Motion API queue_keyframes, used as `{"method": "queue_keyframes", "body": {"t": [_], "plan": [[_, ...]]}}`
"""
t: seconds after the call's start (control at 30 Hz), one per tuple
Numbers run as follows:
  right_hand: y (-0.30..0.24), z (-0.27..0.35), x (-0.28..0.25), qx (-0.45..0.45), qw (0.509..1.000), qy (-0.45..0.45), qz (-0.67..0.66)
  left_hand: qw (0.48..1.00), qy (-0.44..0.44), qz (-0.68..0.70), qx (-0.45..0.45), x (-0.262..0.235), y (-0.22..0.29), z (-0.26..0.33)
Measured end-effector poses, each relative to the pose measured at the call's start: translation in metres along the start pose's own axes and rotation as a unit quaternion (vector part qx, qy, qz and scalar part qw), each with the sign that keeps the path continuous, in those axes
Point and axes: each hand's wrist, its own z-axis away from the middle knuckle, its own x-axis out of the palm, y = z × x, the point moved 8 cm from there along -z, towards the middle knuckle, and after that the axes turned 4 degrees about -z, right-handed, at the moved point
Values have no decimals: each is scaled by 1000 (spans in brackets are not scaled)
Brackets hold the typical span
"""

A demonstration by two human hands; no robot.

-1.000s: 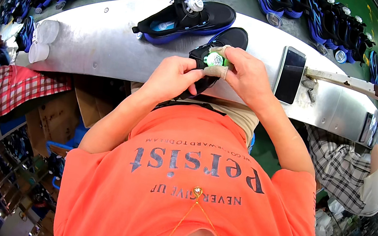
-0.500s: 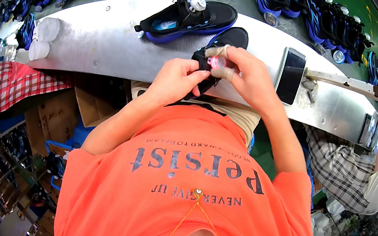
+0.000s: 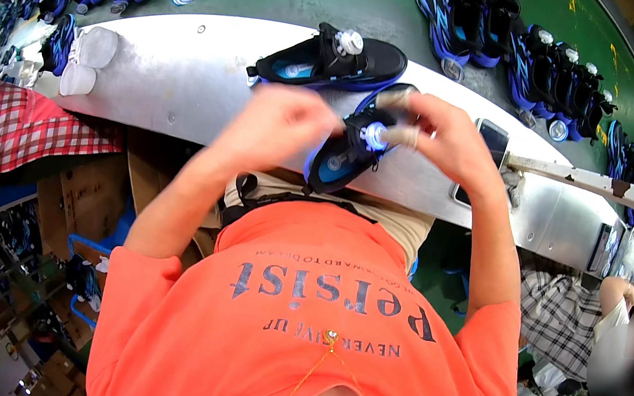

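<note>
A black sneaker with a blue sole [image 3: 331,164] lies on the metal bench in front of me, its opening toward my body. Blue-white light shines from the round dial [image 3: 375,135] on its tongue. My right hand [image 3: 448,143] is at the dial's right side, thumb and forefinger apart, with beige covers on those fingertips. The thumb tip is beside the dial; I cannot tell if it touches. My left hand [image 3: 283,122], blurred by motion, is curled just left of the shoe. A matching sneaker [image 3: 330,63] with a white dial lies behind.
The curved metal bench [image 3: 180,68] holds a white two-lobed object [image 3: 90,61] at left and a phone [image 3: 492,139] at right. A chipped white bar [image 3: 601,183] crosses the right end. More sneakers [image 3: 514,55] line the green surface beyond. Other people sit at both sides.
My left hand has moved left, off the shoe. The right thumb and forefinger have spread from around the dial. The dial's glow has turned from pink to blue-white, and more of the shoe shows.
</note>
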Motion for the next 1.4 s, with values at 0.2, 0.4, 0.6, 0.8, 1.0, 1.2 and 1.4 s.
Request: {"method": "queue_keyframes", "body": {"t": [0.2,0.4,0.6,0.8,1.0,1.2,1.4], "plan": [[5,-81,13,-79,996,28,3,950,148,-259,97,-53,-32,-57],[-9,-88,38,-75,993,-80,39,954,243,-172,37,-36,-35,-19],[-27,-70,49,-143,963,-122,193,951,291,-101,-22,-39,-58,-23],[-29,-73,52,-132,953,-83,260,955,269,46,-113,-33,-61,-10],[-17,-63,46,-65,987,-106,-101,981,-39,125,-145,5,-51,-8],[-16,-68,48,-9,998,-37,57,974,-58,143,-169,12,-67,-10],[-21,-63,47,-59,995,39,65,972,-50,169,-158,13,-68,-8]]}}
